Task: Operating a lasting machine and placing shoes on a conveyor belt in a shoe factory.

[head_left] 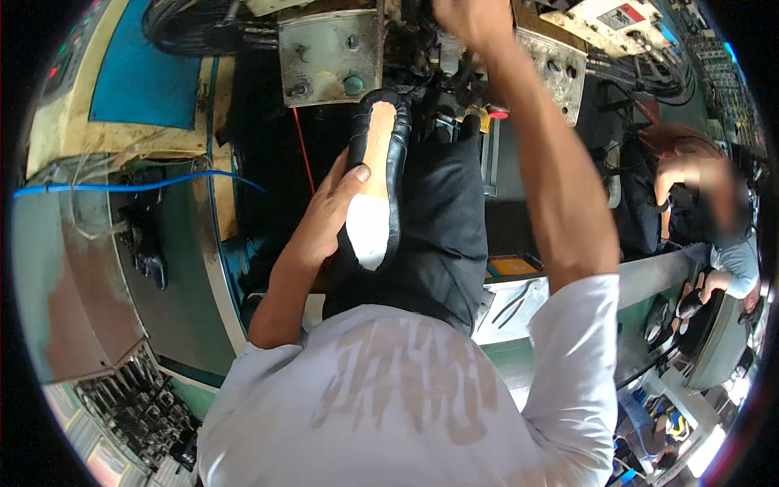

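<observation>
My left hand (331,203) grips a black shoe upper (380,154) with its underside turned up, the thumb pressed on the sole face and the fingers hidden beneath. That underside is tan at the far end and white at the near end, with black material folded round the rim. The shoe's far end is close to the dark middle of a machine. My right arm reaches forward, and my right hand (475,24) is over the machine at the top edge; its fingers are cut off or blurred there.
Grey control boxes (331,61) flank the machine, one with a green button. A red button (497,112) sits below its middle. At the left, black shoes (146,243) lie on a green surface beside a blue hose (138,185). Co-workers (690,178) sit at the right.
</observation>
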A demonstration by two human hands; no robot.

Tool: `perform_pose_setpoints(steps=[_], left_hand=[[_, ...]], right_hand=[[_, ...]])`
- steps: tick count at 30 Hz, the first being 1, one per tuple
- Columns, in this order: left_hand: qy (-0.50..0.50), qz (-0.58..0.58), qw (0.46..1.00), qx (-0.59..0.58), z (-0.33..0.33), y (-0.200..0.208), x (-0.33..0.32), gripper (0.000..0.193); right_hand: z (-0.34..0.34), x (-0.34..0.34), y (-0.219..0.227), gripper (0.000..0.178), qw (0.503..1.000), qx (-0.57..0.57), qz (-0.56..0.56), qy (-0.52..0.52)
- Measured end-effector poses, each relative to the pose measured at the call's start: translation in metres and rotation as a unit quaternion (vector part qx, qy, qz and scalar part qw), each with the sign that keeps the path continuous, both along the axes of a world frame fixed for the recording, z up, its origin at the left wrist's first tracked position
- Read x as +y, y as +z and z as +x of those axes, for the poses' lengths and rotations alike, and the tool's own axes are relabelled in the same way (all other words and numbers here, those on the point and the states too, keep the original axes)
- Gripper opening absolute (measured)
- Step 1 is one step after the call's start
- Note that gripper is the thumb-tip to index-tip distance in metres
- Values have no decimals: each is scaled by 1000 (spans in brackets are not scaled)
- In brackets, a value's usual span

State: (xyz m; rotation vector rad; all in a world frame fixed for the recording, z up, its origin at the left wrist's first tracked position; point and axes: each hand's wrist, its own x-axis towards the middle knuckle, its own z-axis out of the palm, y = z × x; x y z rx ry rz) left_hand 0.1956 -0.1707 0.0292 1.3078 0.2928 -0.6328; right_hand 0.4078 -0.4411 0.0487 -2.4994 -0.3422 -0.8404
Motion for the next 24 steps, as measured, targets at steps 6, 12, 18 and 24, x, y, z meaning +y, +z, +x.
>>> perform_pose_setpoints(steps=[6, 12, 18, 24], left_hand=[[76, 40, 996, 6, -34, 25, 36, 81], [227, 85, 970, -22, -120, 5, 125, 93], [467, 237, 847, -87, -288, -69, 279, 112], [676, 279, 674, 107, -430, -87, 327, 117]], right_hand=[[-193, 148, -43, 123, 802, 359, 451, 155], [-225, 169, -52, 81, 796, 431, 339, 255], [-206, 67, -224, 49, 794, 496, 258, 240], [-247, 26, -273, 38, 718, 549, 402, 147]])
